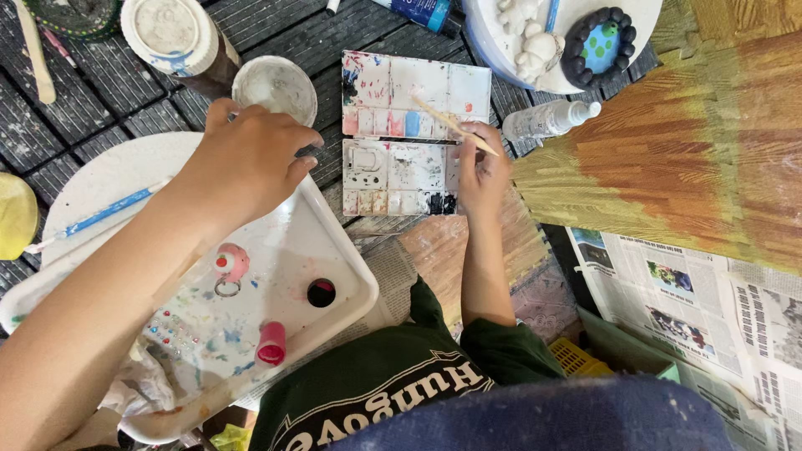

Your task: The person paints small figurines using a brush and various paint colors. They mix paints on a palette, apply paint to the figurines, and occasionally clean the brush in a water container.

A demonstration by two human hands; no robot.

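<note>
Hands working beside the paint palette (415, 134)

Right hand (482, 171) is pinching a thin brush (451, 125) over the palette; left hand (246, 163), curled, is resting left of it.

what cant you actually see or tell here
- Head view: the left hand covers whatever it touches on the white tray, beside the small white cup.
- The brush tip is hidden behind the right hand, over the paint palette.
- The blue paint tube is cut off by the top edge.
</note>
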